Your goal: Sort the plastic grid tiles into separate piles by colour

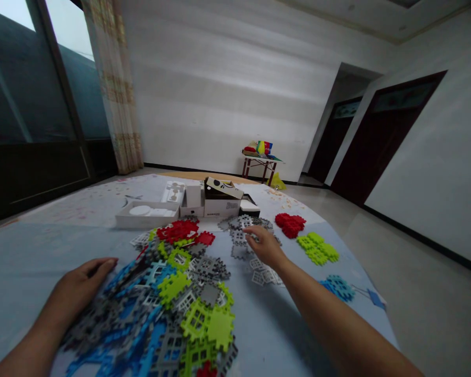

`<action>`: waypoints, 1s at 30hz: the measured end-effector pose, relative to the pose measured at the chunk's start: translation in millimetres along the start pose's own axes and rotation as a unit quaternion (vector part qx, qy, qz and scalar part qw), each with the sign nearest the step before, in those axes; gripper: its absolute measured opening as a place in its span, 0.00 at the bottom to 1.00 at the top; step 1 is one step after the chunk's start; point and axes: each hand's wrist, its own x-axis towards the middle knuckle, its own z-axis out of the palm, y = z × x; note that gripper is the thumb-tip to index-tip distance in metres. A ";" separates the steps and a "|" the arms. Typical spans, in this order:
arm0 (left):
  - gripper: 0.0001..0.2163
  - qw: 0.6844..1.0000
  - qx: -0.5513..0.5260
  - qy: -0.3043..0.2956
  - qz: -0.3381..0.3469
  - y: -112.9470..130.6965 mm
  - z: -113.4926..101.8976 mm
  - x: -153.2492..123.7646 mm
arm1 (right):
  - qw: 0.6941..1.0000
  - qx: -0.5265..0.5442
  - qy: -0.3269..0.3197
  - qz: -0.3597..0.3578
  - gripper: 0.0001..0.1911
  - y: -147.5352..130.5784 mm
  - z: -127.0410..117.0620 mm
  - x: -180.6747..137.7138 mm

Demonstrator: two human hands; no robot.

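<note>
My left hand lies at the left side of a mixed pile of plastic interlocking tiles, near its blue tiles. Its fingers are loosely stretched, and nothing shows in them. Ahead and to the right, my right hand is over a group of grey tiles, thumb and index finger apart. A white lattice tile is just beyond its fingertips; contact is unclear. White window-like tiles lie below that hand. Lime green tiles and red tiles top the mixed pile.
Sorted red tiles, lime green tiles and blue tiles lie along the table's right side. Behind the pile stand an open white box and a patterned-lid box. A small side table stands by the wall.
</note>
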 end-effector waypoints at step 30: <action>0.19 0.927 0.182 -0.273 0.183 137.5 -24.4 -113.3 | 0.972 0.141 -0.179 0.054 0.13 -49.2 -18.5 -115.4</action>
